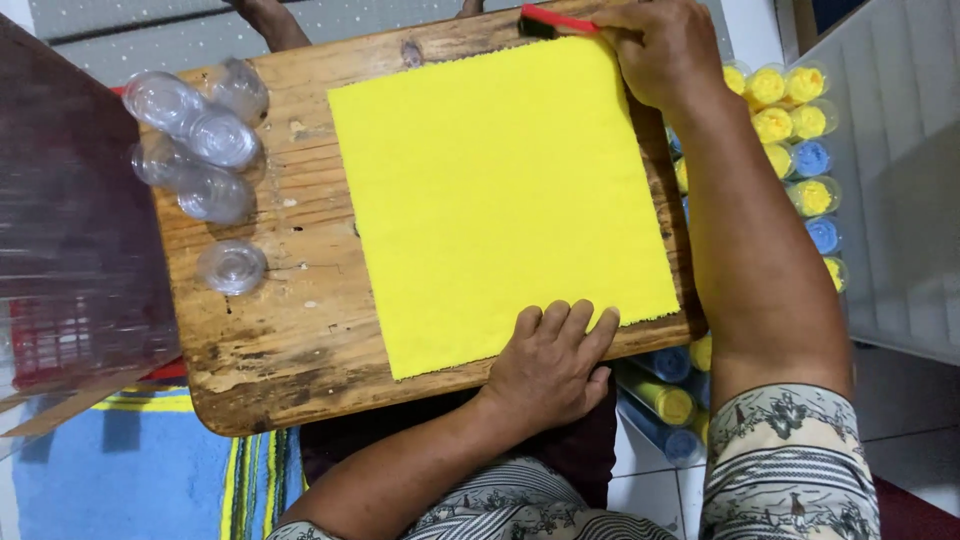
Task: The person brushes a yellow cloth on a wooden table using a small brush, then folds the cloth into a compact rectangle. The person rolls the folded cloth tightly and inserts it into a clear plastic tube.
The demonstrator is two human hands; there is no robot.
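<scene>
Left hand (550, 362) flattens fuzzy square yellow cloth (500, 195) on worn wooden board (290, 330).

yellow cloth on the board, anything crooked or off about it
The yellow cloth lies flat but slightly rotated against the wooden board, and its near edge looks ragged. The left hand presses that edge; the right hand holds a red-handled tool at the far corner.
</scene>
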